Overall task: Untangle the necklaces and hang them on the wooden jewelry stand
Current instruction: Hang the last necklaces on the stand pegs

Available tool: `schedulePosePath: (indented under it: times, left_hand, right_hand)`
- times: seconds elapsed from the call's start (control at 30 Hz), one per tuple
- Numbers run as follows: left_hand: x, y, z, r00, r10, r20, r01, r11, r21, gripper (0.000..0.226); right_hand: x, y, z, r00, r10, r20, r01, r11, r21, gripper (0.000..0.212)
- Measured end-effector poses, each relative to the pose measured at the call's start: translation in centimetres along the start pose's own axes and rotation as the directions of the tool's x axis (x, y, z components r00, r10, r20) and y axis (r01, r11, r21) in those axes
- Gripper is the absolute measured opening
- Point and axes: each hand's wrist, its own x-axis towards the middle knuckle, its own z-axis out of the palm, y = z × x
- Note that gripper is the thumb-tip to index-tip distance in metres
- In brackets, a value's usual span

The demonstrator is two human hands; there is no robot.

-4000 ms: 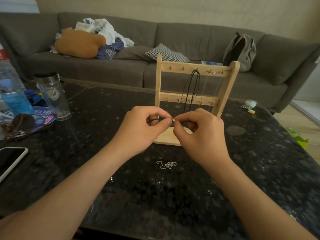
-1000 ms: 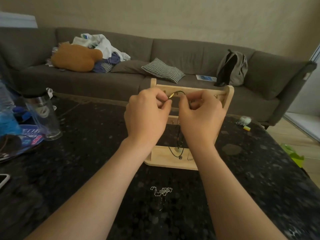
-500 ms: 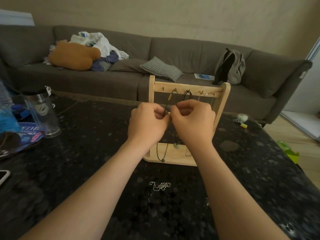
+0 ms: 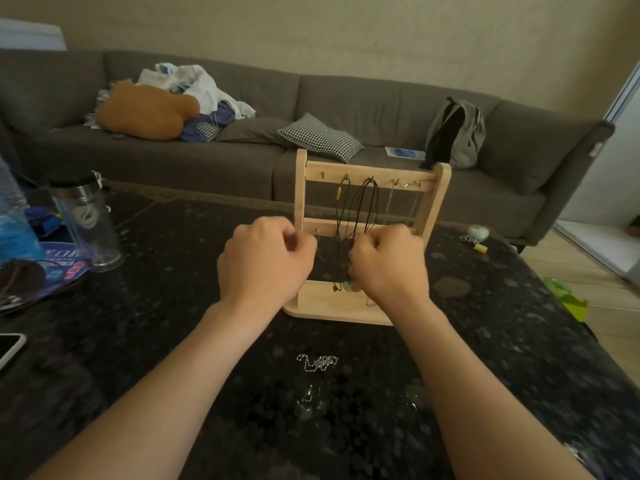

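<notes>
Head view of a speckled dark bench (image 4: 138, 341) on which a wooden stand (image 4: 300, 188) is set upright, just beyond the hands. Black cords (image 4: 367, 206) are hung from hooks on its upper rail, with thin pale chains (image 4: 389, 202) on the hooks to their right; the cords' pendants (image 4: 346, 287) are seen low against the base, between the hands. The left hand (image 4: 263, 265) and right hand (image 4: 389, 265) are held apart in front of the lower rail, most of which is hidden by them. The left fingers are curled and nothing is seen in them. The right fingers are curled against the cords, and it cannot be told whether a cord is pinched. A tangled silver chain (image 4: 317, 362) is left lying on the bench nearer the viewer, apart from the stand. At the left are found a clear tumbler (image 4: 86, 223) with a steel lid, a blue bottle (image 4: 10, 223), a blue printed disc (image 4: 59, 268) whose lettering is too blurred to be read, and a phone (image 4: 10, 348) at the edge. Near the far right corner a pale round object (image 4: 478, 233) and a small yellow piece (image 4: 481, 248) are seen. Behind the bench a grey sofa (image 4: 346, 98) is occupied by an orange cushion (image 4: 142, 112), a heap of clothes (image 4: 194, 81), a checked pillow (image 4: 320, 136), a booklet (image 4: 403, 153) and a grey backpack (image 4: 457, 133). Something green (image 4: 564, 296) lies on the floor at the right.
</notes>
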Motion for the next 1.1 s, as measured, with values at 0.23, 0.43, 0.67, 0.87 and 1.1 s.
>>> schedulePosePath:
  times: [0.23, 0.43, 0.67, 0.87, 1.1]
  left_hand:
    - [-2.0, -1.9, 0.7, 0.741, -0.155, 0.653, -0.047, 0.959, 0.281, 0.01]
    - [-3.5, -2.0, 1.7, 0.557, -0.16, 0.815, -0.194, 0.929, 0.314, 0.026]
    - [-4.3, -2.1, 2.4, 0.63, -0.087, 0.772, -0.246, 0.92, 0.305, 0.018]
    - [-4.6, -2.4, 2.9, 0.627, -0.075, 0.776, -0.254, 0.921, 0.294, 0.007]
    - [-4.0, -2.9, 2.2, 0.494, -0.192, 0.848, -0.231, 0.911, 0.341, 0.017]
  right_hand:
    - [-2.5, 2.9, 1.8, 0.794, 0.097, 0.6, 0.287, 0.81, -0.511, 0.022]
    - [-4.6, 3.9, 3.1, 0.628, 0.086, 0.774, 0.431, 0.79, -0.437, 0.028]
    - [-5.6, 3.9, 3.3, 0.693, 0.012, 0.721, 0.519, 0.686, -0.511, 0.003]
    - [-6.0, 4.1, 2.7, 0.68, 0.08, 0.729, 0.446, 0.744, -0.498, 0.025]
    - [-4.8, 4.4, 1.9, 0.818, 0.158, 0.553, -0.078, 0.983, -0.167, 0.01]
